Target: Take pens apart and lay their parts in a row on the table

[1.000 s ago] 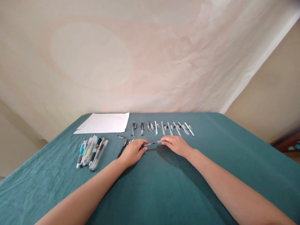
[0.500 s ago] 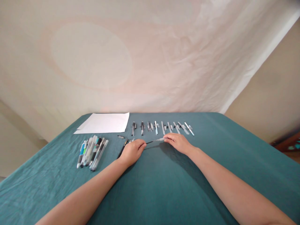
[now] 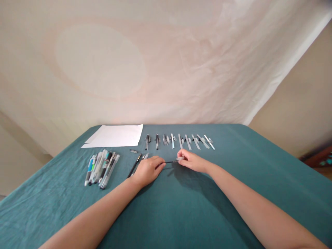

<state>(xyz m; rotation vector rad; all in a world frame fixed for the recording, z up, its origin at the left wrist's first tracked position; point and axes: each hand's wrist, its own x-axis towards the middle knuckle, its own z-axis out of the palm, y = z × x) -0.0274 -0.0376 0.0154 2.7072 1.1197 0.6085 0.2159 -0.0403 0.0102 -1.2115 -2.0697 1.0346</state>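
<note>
The left hand (image 3: 147,170) lies knuckles up on the teal cloth-covered table (image 3: 181,211), its fingers curled in and its fingertips pinching the left end of a thin black pen refill (image 3: 169,162). The right hand (image 3: 193,161) faces it a short way off, thumb and forefinger closed on a short clear grey pen tube (image 3: 181,158) at the refill's right end. The refill spans the gap between the two hands, held just above the cloth, and nothing lies under or across it. Just beside the left hand's outer side lies a slim black pen (image 3: 134,165) pointing away from the person, with a pale pen part touching it. A small dark pen piece (image 3: 133,151) lies a little beyond that. Beyond both hands, near their fingertips but apart from them, runs a row of dismantled grey and black pen parts (image 3: 181,141), laid side by side. Further to the left of the left hand is a bundle of assorted pens (image 3: 101,166), some blue and green, pressed close together. Beyond the bundle lie white paper sheets (image 3: 115,136) at the table's far edge. A creased cream cloth backdrop (image 3: 155,69) hangs behind the table.
</note>
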